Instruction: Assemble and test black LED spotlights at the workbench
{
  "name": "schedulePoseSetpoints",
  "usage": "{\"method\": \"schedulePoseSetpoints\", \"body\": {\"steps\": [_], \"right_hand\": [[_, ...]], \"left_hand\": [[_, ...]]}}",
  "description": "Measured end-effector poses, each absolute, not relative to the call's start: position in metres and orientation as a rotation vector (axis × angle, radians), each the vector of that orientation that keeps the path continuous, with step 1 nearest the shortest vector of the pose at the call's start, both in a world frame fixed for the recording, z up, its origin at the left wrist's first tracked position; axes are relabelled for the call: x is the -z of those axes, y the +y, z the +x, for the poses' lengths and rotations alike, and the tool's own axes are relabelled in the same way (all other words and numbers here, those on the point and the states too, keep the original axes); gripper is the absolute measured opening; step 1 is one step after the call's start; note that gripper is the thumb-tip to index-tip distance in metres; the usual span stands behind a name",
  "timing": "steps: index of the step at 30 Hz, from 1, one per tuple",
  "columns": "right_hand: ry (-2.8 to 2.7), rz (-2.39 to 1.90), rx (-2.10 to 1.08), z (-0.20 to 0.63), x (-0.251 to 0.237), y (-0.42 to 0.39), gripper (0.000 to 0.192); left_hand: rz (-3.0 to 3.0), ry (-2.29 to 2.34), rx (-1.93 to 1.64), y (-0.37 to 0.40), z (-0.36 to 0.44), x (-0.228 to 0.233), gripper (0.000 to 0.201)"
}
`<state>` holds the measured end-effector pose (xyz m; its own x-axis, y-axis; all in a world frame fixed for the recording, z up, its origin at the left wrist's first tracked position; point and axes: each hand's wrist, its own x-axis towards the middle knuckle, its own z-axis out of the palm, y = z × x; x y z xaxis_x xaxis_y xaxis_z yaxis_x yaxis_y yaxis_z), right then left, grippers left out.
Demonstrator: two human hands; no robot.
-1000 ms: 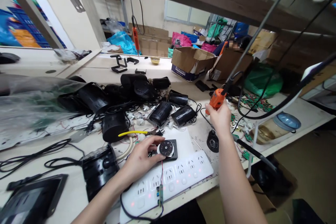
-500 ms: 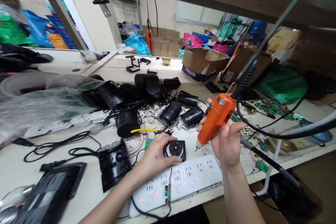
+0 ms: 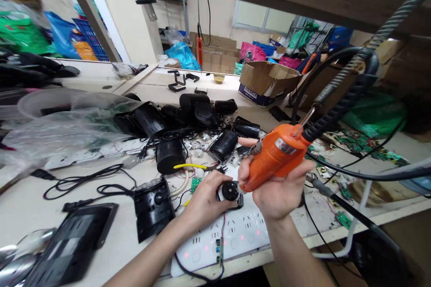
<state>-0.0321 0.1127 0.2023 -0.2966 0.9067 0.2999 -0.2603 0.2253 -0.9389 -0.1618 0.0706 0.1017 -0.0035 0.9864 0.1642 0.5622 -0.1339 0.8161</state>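
At the worktop front edge: a small black square part with a round dial face (image 3: 230, 192) sat beside a white power strip (image 3: 232, 238).
Left hand: the left hand (image 3: 204, 202) lay on the part, its grip pinched at the part's near left edge, steadying it flat.
Right hand: the right hand (image 3: 278, 188) was clenched round an orange electric screwdriver (image 3: 274, 157), body tilted, nose down to the left and close against the dial face; whether the bit touched could not be told, as the tip was hidden.
Cable: a thick black lead (image 3: 340, 107) ran from the driver's rear, up and right.
Step in hand, as judged: bringing the driver onto a fastening point on the part.
Next move, as judged: called for the bit seated square in a screw head, the left grip keeping the part from turning, and the lead kept off the loose wires.
Containers: an open cardboard box (image 3: 266, 81) stood at the rear, contents not visible; a small yellow bowl (image 3: 219, 78) stood behind, contents not discernible; a clear plastic bag (image 3: 63, 121) at the left held what looked like boards, blurred.
Other stock: black cylindrical housings (image 3: 222, 143) lay heaped mid-worktop, wires trailing.
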Motion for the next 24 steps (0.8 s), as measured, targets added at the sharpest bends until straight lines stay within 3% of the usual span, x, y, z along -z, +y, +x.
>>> {"method": "schedulePoseSetpoints", "body": {"steps": [10,16,24], "right_hand": [[-1.304,-0.565,-1.432,-0.042,-0.203,0.114,0.066],[-1.311,-0.611,-1.456,-0.041,-0.202,0.117,0.068],[-1.153,-0.449,-1.522,-0.045,-0.204,0.113,0.051]], "left_hand": [[1.673,1.592,-1.022,0.074,-0.160,-0.104,0.043],[1.661,1.580,-1.027,0.074,-0.161,-0.106,0.044],[1.635,1.576,-1.012,0.078,-0.160,-0.105,0.037]]}}
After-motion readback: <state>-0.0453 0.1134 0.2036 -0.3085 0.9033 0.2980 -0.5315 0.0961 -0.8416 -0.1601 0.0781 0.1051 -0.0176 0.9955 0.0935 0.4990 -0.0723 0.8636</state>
